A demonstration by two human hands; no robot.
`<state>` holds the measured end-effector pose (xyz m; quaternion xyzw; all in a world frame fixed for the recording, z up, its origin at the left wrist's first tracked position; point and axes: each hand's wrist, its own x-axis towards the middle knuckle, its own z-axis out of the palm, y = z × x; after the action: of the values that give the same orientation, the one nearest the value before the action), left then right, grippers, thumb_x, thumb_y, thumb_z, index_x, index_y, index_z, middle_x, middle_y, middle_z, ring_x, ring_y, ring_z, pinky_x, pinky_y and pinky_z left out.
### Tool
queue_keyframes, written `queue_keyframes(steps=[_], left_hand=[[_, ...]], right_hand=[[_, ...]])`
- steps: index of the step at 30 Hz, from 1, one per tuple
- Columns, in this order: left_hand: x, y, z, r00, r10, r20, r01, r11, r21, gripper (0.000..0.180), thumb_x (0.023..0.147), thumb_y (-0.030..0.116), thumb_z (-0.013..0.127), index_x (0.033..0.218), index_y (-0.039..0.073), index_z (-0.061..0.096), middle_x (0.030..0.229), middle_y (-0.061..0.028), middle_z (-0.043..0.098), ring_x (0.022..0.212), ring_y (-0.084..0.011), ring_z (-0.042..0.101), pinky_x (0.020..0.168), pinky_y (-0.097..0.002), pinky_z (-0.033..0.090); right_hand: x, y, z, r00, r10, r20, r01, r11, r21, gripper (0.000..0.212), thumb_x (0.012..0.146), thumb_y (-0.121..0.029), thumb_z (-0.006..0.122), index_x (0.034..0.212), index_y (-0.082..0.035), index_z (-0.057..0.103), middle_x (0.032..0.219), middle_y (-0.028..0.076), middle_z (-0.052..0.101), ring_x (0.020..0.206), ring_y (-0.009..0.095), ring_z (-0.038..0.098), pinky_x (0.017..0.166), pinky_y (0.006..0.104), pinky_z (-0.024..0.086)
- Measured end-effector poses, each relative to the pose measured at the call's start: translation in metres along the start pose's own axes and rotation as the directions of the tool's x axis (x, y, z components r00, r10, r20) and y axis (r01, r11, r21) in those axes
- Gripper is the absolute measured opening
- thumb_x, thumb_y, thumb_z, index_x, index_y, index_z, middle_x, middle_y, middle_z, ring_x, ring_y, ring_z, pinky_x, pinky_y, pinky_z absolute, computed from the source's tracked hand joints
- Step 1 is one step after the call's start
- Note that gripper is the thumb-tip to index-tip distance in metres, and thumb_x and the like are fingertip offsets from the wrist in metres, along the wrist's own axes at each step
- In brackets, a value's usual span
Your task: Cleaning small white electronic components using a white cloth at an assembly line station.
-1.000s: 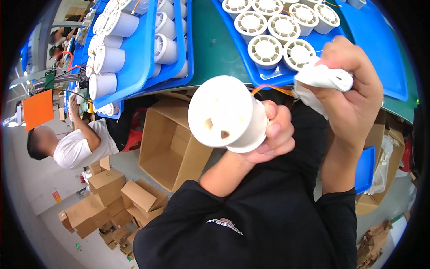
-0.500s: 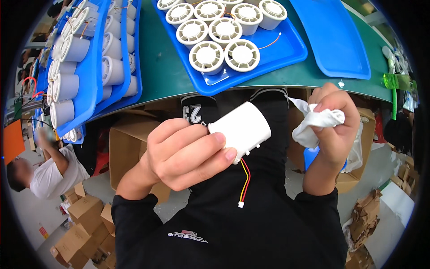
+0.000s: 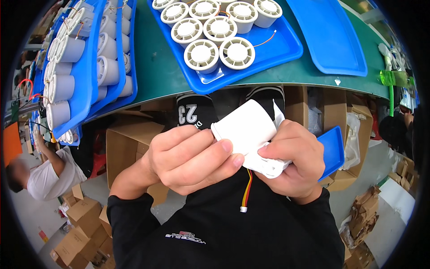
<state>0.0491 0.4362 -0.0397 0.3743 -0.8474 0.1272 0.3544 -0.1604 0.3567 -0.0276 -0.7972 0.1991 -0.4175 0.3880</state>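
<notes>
My left hand point(image 3: 188, 157) is closed around one end of a white cylindrical housing point(image 3: 245, 124), which lies tilted in front of my lap. Red and yellow wires with a small white connector point(image 3: 243, 209) dangle below it. In my right hand point(image 3: 293, 157) is a bunched white cloth point(image 3: 268, 165), pressed against the housing's right side. One corner of the cloth sticks up above the fingers. The far side of the housing is hidden.
A blue tray point(image 3: 280, 53) of similar white round units stands on the green table point(image 3: 156, 67). Another blue tray point(image 3: 333, 40) lies right of it. Stacked loaded trays point(image 3: 89, 96) rise at the left. Cardboard boxes point(image 3: 127, 139) stand below; a person point(image 3: 56, 168) sits far left.
My right hand has moved left and brought the cloth from the air onto the housing. The housing, in my left hand, has shifted slightly right.
</notes>
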Motion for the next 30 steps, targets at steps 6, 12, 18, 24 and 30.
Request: queue_keyframes(steps=[6, 12, 18, 24, 30], left_hand=[[-0.002, -0.005, 0.012, 0.989, 0.018, -0.149, -0.021, 1.0, -0.02, 0.028, 0.07, 0.004, 0.073, 0.098, 0.003, 0.069, 0.099, -0.01, 0.059, 0.07, -0.0181, 0.062, 0.058, -0.0262, 0.052], [-0.005, -0.006, 0.013, 0.992, -0.003, -0.124, -0.001, 1.0, -0.028, 0.029, 0.069, 0.004, 0.074, 0.097, 0.003, 0.069, 0.097, -0.0113, 0.06, 0.069, -0.0191, 0.062, 0.058, -0.0268, 0.052], [-0.002, -0.004, 0.018, 0.989, 0.002, -0.147, -0.002, 1.0, 0.004, 0.03, 0.068, 0.005, 0.074, 0.098, 0.005, 0.069, 0.098, -0.0094, 0.059, 0.07, -0.0184, 0.061, 0.059, -0.0273, 0.052], [0.002, -0.003, 0.023, 0.982, 0.026, -0.188, -0.014, 0.998, 0.065, 0.031, 0.069, 0.007, 0.074, 0.099, 0.009, 0.07, 0.099, -0.0058, 0.059, 0.071, -0.0175, 0.059, 0.061, -0.0271, 0.05], [0.011, -0.002, 0.025, 0.987, 0.057, -0.153, -0.041, 0.994, 0.104, 0.026, 0.073, 0.012, 0.075, 0.097, 0.007, 0.067, 0.098, -0.0013, 0.058, 0.071, -0.0146, 0.058, 0.061, -0.0256, 0.049]], right_hand=[[0.006, 0.003, -0.005, 0.996, 0.061, -0.067, -0.065, 0.996, -0.066, 0.028, 0.057, 0.004, 0.078, 0.079, -0.004, 0.062, 0.065, 0.007, 0.055, 0.053, 0.021, 0.054, 0.047, 0.0287, 0.04], [0.005, 0.01, -0.011, 0.959, 0.155, -0.237, -0.177, 0.981, -0.075, 0.025, 0.06, 0.006, 0.076, 0.076, -0.003, 0.059, 0.065, 0.008, 0.056, 0.055, 0.017, 0.053, 0.048, 0.027, 0.037], [0.0, 0.012, -0.015, 0.965, 0.109, -0.237, -0.129, 0.989, -0.069, 0.028, 0.059, 0.007, 0.076, 0.077, -0.003, 0.058, 0.065, 0.006, 0.054, 0.055, 0.016, 0.051, 0.048, 0.0266, 0.035], [-0.007, 0.016, -0.02, 0.956, 0.127, -0.264, -0.137, 0.99, -0.02, 0.03, 0.058, 0.007, 0.077, 0.077, -0.004, 0.057, 0.064, 0.006, 0.054, 0.054, 0.016, 0.049, 0.048, 0.0263, 0.035], [-0.004, 0.008, -0.023, 0.959, 0.129, -0.253, -0.136, 0.991, -0.011, 0.03, 0.058, 0.006, 0.078, 0.077, -0.004, 0.058, 0.065, 0.006, 0.055, 0.055, 0.016, 0.051, 0.048, 0.0259, 0.035]])
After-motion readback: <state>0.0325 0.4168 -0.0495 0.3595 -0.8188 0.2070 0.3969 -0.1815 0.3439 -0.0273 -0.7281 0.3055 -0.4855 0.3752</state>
